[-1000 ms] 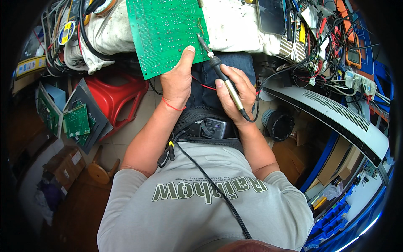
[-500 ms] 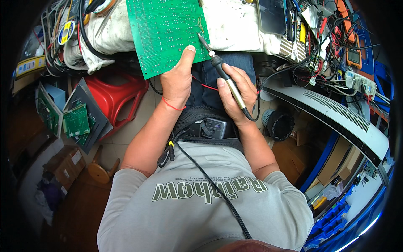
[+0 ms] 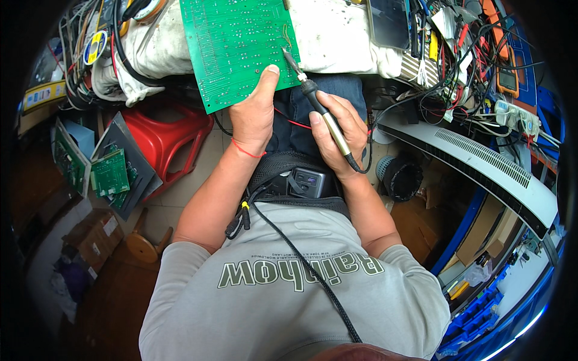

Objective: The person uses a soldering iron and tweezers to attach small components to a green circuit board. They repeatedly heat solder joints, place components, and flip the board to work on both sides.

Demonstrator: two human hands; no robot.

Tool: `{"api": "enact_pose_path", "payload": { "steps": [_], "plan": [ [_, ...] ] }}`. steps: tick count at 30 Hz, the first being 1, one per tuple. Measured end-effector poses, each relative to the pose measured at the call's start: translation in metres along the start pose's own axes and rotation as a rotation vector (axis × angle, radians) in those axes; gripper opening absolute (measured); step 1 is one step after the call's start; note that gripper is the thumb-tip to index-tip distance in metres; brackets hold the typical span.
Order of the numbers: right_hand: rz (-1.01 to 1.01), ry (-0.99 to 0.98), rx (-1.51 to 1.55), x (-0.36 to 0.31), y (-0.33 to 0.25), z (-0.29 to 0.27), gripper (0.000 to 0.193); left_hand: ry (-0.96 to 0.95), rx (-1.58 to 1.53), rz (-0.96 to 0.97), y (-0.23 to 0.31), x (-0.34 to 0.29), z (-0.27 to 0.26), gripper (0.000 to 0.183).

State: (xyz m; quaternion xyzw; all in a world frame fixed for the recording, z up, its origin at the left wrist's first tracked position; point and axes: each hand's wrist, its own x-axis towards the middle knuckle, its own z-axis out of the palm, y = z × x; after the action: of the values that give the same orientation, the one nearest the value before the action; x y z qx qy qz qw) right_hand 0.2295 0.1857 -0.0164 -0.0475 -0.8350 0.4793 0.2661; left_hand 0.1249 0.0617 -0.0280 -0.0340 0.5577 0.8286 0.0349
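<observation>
A large green circuit board (image 3: 232,57) is tilted over the front edge of the cloth-covered bench, its solder side up. My left hand (image 3: 256,113) grips its near edge, thumb on top and the other fingers hidden beneath. In my right hand (image 3: 341,129) is a soldering iron (image 3: 328,114), held like a pen. Its tip meets the board, or hovers just over it, near the right edge; I cannot tell which. Just beyond the tip, thin yellowish wires (image 3: 287,36) lie on the board.
White cloth (image 3: 337,45) covers the bench. Tangled cables (image 3: 463,66) and an orange multimeter (image 3: 507,78) crowd the right. A solder spool (image 3: 95,47) sits at the left. Below are a red stool (image 3: 174,135), more circuit boards (image 3: 109,174) and a black bin (image 3: 402,178).
The soldering iron and my right hand have shifted very slightly left. My left hand and the board have barely moved.
</observation>
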Motion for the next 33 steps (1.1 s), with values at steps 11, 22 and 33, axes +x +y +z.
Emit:
{"api": "enact_pose_path", "payload": {
  "steps": [11, 22, 33],
  "plan": [
    [0.045, 0.166, 0.159, -0.005, 0.007, -0.006, 0.039, -0.041, -0.229, -0.097, -0.009, 0.008, -0.013, 0.042],
    [0.059, 0.15, 0.156, -0.005, 0.008, -0.007, 0.038, -0.146, -0.436, -0.27, -0.019, 0.018, -0.031, 0.047],
    [0.066, 0.109, 0.116, -0.005, 0.008, -0.008, 0.038, -0.198, -0.502, -0.347, -0.028, 0.019, -0.041, 0.049]
  ]
}}
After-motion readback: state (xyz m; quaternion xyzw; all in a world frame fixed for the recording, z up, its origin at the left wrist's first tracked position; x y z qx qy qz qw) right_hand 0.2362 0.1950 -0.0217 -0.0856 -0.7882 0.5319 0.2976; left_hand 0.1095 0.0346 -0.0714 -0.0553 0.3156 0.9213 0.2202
